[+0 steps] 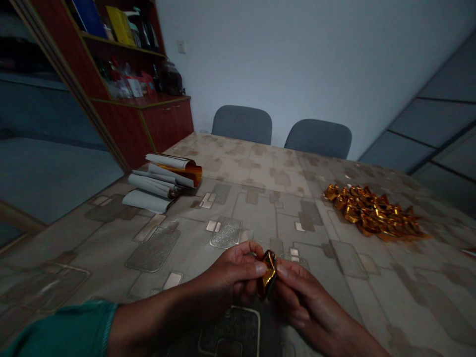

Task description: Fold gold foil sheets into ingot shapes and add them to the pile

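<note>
Between my two hands, just above the near part of the table, is a small folded gold foil paper ingot (269,273). My left hand (238,272) pinches its left side, with the thumb lying against the shiny face. On the other side, my right hand (303,297) grips the edge between thumb and fingers. Rows of similar gold foil ingots (374,212) sit to the right on the table. At the left lies a stack of curled paper sheets (159,181), pale grey outside and gold-orange inside.
A patterned tablecloth (256,198) covers the table. Two grey chairs (241,123) stand at its far side, before a pale wall. A red-brown cabinet (163,119) with bottles, bags and a large jar (171,78) rises at the far left.
</note>
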Demonstrator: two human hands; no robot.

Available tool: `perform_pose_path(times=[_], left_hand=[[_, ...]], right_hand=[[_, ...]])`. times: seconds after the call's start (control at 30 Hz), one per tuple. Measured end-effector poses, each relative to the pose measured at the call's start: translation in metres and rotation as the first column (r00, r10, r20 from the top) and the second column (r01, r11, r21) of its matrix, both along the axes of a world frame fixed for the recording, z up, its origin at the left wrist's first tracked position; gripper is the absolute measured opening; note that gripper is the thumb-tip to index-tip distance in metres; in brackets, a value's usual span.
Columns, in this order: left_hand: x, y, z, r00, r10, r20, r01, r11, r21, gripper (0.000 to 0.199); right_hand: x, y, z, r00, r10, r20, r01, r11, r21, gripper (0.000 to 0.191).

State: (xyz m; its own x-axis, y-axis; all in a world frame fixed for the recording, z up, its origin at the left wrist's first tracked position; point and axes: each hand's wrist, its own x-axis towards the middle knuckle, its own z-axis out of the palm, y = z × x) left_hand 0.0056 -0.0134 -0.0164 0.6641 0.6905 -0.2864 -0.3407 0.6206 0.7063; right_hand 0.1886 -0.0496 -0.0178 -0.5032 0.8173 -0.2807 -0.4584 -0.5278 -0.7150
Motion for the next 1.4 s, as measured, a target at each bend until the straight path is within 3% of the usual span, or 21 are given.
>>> perform_pose_path(times=[0.23,0.57,0.87,0.97,1.17,1.4], left_hand=[[-0.001,-0.001,-0.004,1.000,-0.026,-0.004,0.026,0.999,0.019,0.043],[0.005,0.001,-0.012,0.998,0.030,-0.063,-0.022,0.992,0.121,0.050],[0.005,-0.003,-0.007,0.998,0.033,-0.052,-0.026,0.991,0.128,0.045],[0.004,-0.002,-0.006,0.998,0.016,-0.060,-0.010,0.995,0.101,0.044],[-0.004,0.002,-0.003,0.996,-0.043,0.074,0.051,0.993,-0.108,0.028],[0.000,-0.002,0.000,0.999,-0.002,-0.052,0.002,1.000,-0.017,0.039]], right_hand=[[-0.001,0.001,0.001,0.999,0.032,-0.007,-0.032,0.999,0.031,0.032],[-0.005,-0.002,0.001,0.997,0.002,0.077,-0.003,1.000,0.013,0.034],[-0.004,-0.001,0.000,0.998,0.010,0.060,-0.011,1.000,0.017,0.031],[-0.003,-0.001,0.000,0.999,0.015,0.038,-0.016,1.000,0.009,0.033],[-0.004,0.001,0.001,0.996,-0.029,-0.079,0.029,1.000,-0.004,0.039],[-0.005,0.001,0.001,1.000,-0.008,0.001,0.008,1.000,0.000,0.031]])
